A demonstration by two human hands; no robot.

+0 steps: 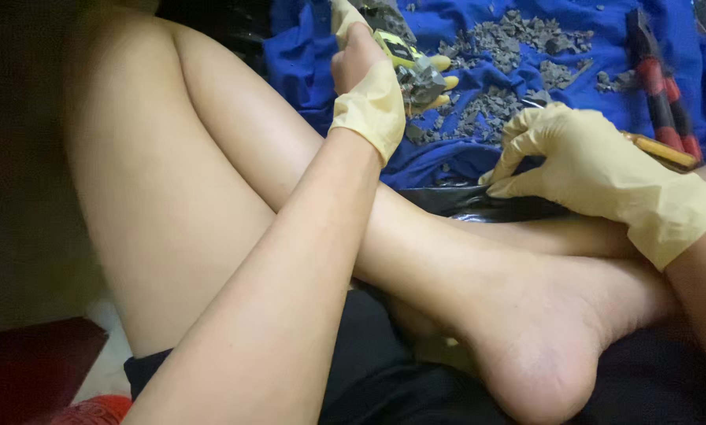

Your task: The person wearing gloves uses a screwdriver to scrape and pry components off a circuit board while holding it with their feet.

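My left hand, in a pale yellow glove, is raised over the blue cloth. It grips a grey lump with a yellow-and-black piece on it. My right hand, gloved the same, rests curled at the cloth's near edge. Its fingertips touch the cloth beside the grey fragments. A yellow tool handle sticks out from behind this hand and seems to be held in it; the tool's tip is hidden.
Several grey fragments lie scattered over the blue cloth. Red-handled pliers lie on the cloth at the right. Black plastic sheet shows under the cloth's edge. My bare crossed legs fill the foreground.
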